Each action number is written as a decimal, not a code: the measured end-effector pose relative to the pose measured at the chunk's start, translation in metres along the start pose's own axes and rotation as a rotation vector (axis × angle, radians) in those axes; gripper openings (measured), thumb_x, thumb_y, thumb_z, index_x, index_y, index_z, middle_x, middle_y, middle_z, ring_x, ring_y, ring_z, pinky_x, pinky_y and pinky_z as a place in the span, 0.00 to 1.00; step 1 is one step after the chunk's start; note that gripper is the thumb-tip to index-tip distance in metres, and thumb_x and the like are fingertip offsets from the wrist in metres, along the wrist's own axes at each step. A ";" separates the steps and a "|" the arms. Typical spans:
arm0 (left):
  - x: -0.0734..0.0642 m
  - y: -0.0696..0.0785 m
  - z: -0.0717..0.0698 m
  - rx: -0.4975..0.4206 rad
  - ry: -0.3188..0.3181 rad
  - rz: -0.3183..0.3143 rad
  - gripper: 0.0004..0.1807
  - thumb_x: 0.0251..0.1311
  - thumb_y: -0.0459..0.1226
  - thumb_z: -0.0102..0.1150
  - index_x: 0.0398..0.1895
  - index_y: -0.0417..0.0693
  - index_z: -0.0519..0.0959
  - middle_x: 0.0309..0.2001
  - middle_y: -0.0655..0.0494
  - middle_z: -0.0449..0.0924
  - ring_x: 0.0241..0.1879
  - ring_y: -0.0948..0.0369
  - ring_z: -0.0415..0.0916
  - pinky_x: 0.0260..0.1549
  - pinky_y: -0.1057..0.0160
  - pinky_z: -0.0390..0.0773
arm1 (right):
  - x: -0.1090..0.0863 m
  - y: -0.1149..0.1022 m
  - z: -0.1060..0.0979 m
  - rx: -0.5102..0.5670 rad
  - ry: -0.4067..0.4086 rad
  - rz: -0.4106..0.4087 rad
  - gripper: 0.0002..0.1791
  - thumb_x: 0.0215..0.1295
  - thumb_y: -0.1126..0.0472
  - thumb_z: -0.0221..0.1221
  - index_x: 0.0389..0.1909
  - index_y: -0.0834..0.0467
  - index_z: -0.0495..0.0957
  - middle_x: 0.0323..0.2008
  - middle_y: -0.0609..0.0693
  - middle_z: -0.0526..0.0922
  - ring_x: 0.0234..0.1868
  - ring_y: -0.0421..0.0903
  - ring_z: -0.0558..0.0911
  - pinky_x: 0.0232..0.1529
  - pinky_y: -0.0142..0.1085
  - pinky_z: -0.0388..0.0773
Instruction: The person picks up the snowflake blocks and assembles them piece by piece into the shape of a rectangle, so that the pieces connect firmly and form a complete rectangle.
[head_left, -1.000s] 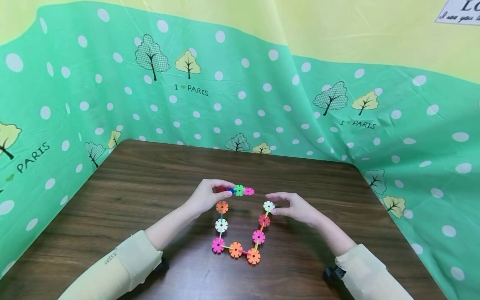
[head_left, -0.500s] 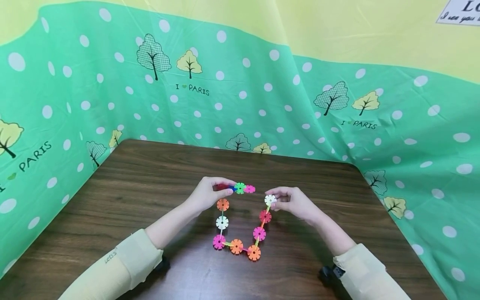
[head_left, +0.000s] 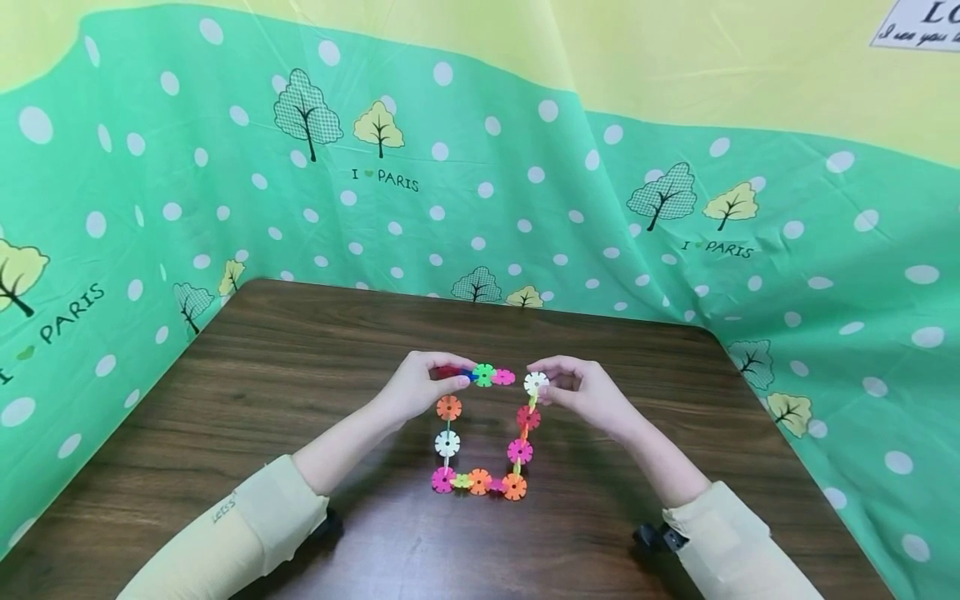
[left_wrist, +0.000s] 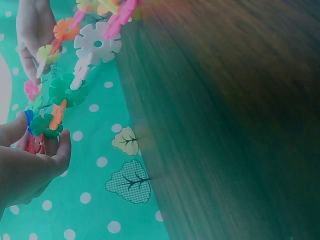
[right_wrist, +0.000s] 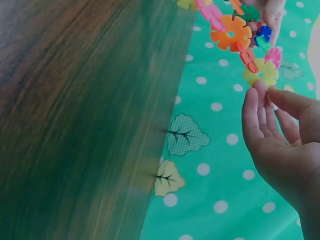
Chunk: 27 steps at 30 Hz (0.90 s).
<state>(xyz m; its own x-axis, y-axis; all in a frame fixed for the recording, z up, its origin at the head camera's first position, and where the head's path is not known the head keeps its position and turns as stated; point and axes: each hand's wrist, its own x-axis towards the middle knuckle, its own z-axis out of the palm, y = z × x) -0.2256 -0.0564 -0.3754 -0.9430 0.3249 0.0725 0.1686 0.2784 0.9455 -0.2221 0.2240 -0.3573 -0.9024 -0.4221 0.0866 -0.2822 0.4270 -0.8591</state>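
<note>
A chain of notched plastic snowflake discs hangs in a squarish loop between both hands, with a gap at its far right corner. My left hand pinches the chain at its far left corner, around a red disc next to a blue disc. From there a green disc and a pink disc point to the right. My right hand pinches the other end at a white disc, thumb and fingertips at its edge. The pink end and the white disc are a short space apart.
A dark wood-grain table lies under the hands. Behind it hangs a green and yellow curtain with dots and trees. Dark wrist straps sit by the sleeves.
The right hand has taken the white disc between thumb and fingers and lifted it, up to the level of the pink end. The chain's near side has moved away from the person.
</note>
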 end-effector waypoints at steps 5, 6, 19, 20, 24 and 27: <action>-0.001 0.002 0.000 0.005 -0.008 0.001 0.13 0.57 0.36 0.64 0.46 0.54 0.83 0.45 0.54 0.83 0.37 0.53 0.77 0.30 0.64 0.77 | 0.002 -0.006 0.003 -0.024 0.023 -0.034 0.17 0.58 0.65 0.64 0.50 0.58 0.78 0.36 0.56 0.83 0.35 0.54 0.83 0.37 0.35 0.82; -0.001 0.003 0.000 0.004 -0.010 0.000 0.13 0.57 0.36 0.64 0.46 0.54 0.83 0.46 0.53 0.83 0.37 0.53 0.77 0.31 0.64 0.77 | 0.003 -0.007 0.004 -0.028 0.026 -0.043 0.17 0.58 0.65 0.64 0.50 0.58 0.78 0.36 0.56 0.83 0.35 0.53 0.83 0.37 0.36 0.82; -0.003 0.009 0.001 -0.015 -0.040 0.016 0.12 0.58 0.37 0.63 0.46 0.53 0.83 0.41 0.56 0.83 0.39 0.49 0.78 0.32 0.64 0.78 | 0.007 -0.016 0.009 -0.094 0.024 -0.098 0.15 0.60 0.65 0.62 0.48 0.54 0.80 0.36 0.51 0.84 0.35 0.48 0.84 0.36 0.36 0.82; -0.003 0.009 0.002 -0.015 -0.040 0.022 0.13 0.58 0.37 0.63 0.47 0.53 0.83 0.41 0.56 0.83 0.37 0.51 0.77 0.31 0.64 0.77 | 0.006 -0.017 0.009 -0.101 0.029 -0.102 0.15 0.60 0.65 0.62 0.48 0.55 0.80 0.36 0.51 0.85 0.34 0.49 0.84 0.35 0.36 0.82; -0.001 0.006 0.003 -0.019 -0.048 0.048 0.15 0.57 0.40 0.64 0.49 0.54 0.82 0.36 0.56 0.81 0.31 0.59 0.74 0.28 0.65 0.75 | 0.006 -0.018 0.010 -0.123 0.058 -0.097 0.14 0.60 0.64 0.63 0.48 0.55 0.81 0.32 0.49 0.85 0.32 0.52 0.84 0.28 0.35 0.79; 0.001 0.005 0.006 -0.022 -0.062 0.080 0.16 0.57 0.42 0.64 0.50 0.53 0.81 0.34 0.54 0.80 0.29 0.61 0.72 0.26 0.66 0.73 | 0.006 -0.018 0.011 -0.109 0.062 -0.091 0.13 0.60 0.62 0.63 0.47 0.55 0.82 0.32 0.49 0.85 0.31 0.53 0.84 0.29 0.35 0.80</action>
<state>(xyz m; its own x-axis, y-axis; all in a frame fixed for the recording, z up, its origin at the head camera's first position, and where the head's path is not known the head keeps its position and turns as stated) -0.2240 -0.0497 -0.3725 -0.9070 0.4010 0.1286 0.2356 0.2300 0.9443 -0.2192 0.2048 -0.3464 -0.8888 -0.4146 0.1952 -0.3944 0.4750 -0.7866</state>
